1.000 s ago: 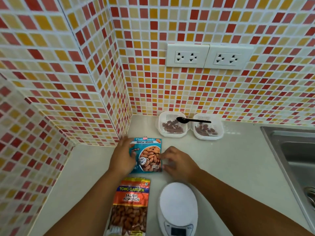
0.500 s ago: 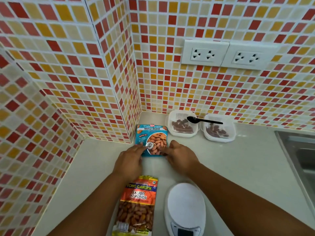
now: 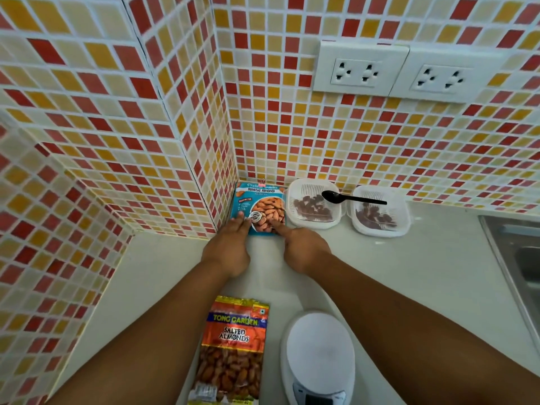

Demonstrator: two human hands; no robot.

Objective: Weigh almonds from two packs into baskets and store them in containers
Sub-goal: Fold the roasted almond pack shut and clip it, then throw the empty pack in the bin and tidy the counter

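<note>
Both grips, left hand [image 3: 226,249] and right hand [image 3: 304,248], press extended fingers on the roasted almonds pack [image 3: 258,204] just ahead, clasping nothing.

This is a home kitchen, seen at the corner of a worktop. The walls [image 3: 292,141] are covered in small mosaic tiles of red, orange, yellow and cream, meeting at a boxed-out corner. A pale, smooth countertop [image 3: 423,273] runs below them, and at its right edge sits the rim of a stainless-steel sink [image 3: 514,258]. Two white double wall sockets [image 3: 406,70] are mounted side by side on the tiled back wall above the counter. A white digital kitchen scale [image 3: 320,355] rests on the near part of the counter.
</note>
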